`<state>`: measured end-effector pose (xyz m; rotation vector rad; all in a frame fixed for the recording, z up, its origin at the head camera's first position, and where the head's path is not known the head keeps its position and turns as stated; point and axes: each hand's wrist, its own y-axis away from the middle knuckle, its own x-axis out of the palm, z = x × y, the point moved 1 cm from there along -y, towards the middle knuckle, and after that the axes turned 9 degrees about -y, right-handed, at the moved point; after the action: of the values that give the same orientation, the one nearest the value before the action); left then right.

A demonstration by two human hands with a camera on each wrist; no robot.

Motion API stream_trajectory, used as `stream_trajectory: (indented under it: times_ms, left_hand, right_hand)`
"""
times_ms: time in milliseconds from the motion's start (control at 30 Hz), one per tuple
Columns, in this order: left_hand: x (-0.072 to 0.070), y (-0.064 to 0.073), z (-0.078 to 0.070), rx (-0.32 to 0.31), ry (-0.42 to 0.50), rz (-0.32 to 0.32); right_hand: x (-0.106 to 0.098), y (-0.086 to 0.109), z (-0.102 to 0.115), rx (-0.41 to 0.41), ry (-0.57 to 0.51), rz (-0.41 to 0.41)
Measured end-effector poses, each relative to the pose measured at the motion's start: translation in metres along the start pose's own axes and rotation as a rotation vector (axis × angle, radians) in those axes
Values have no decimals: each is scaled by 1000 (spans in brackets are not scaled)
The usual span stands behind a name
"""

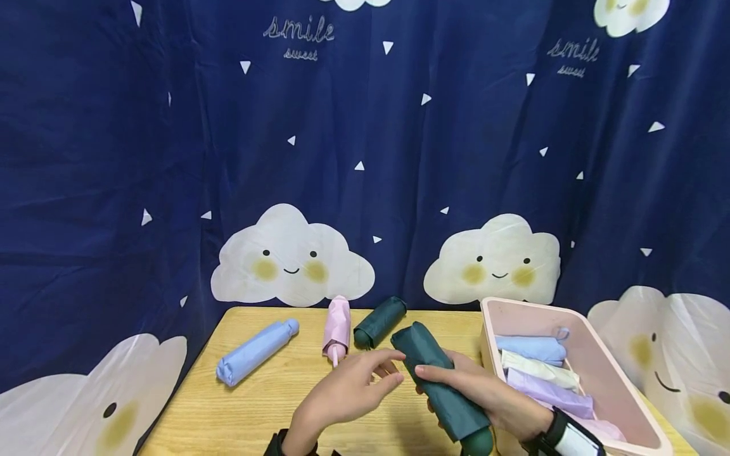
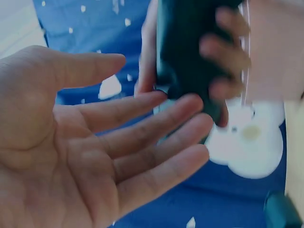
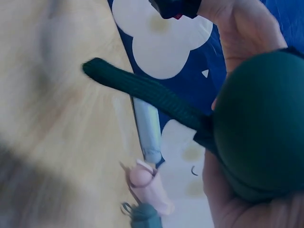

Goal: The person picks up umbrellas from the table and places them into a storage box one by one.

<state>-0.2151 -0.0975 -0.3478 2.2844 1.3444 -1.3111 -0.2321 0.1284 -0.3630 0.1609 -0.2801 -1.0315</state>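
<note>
My right hand [image 1: 476, 383] grips a folded dark green umbrella [image 1: 419, 345] above the table's front, its thumb across the fabric. The umbrella slants, its rounded handle end low and towards me. In the right wrist view that handle [image 3: 266, 123] fills the right side, and a green wrist strap [image 3: 147, 97] sticks out from it. Just left of the umbrella is my left hand [image 1: 350, 383], palm facing it. The left wrist view shows those fingers [image 2: 161, 142] extended, fingertips overlapping the umbrella's end; whether they touch it I cannot tell.
On the wooden table [image 1: 228, 418] lie a blue folded umbrella [image 1: 256, 351], a pink one [image 1: 338, 323] and another dark green one [image 1: 381, 322]. At right, a pink bin [image 1: 618, 380] holds several folded umbrellas, blue, cream, purple and pink. A navy curtain [image 1: 342, 114] hangs behind.
</note>
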Motion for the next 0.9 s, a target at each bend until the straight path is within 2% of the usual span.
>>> stream_trajectory:
  times_ms: [167, 300, 433, 500, 600, 667, 733, 900]
  left_hand:
    - [-15, 3, 42, -151, -303, -92]
    - [-23, 8, 80, -295, -437, -150]
    - [-25, 12, 122, -398, -478, -262]
    - [-25, 13, 144, -440, -479, -324]
    - [-24, 19, 171, -503, -464, -389]
    - [-25, 23, 184, -530, -468, -419]
    - [-26, 28, 195, -540, -490, -438]
    - [-24, 38, 216, -572, -516, -448]
  right_hand:
    - [-12, 6, 19, -23, 164, -28]
    - [-26, 11, 31, -40, 287, -70]
    - [-41, 15, 43, -92, 453, -110]
    - [-49, 17, 49, -140, 577, -133]
    - [-60, 21, 59, -254, 799, -173]
    - [-69, 23, 64, -342, 923, -190]
    - [-79, 23, 69, -404, 993, -214]
    - [-107, 23, 73, -494, 1082, -268]
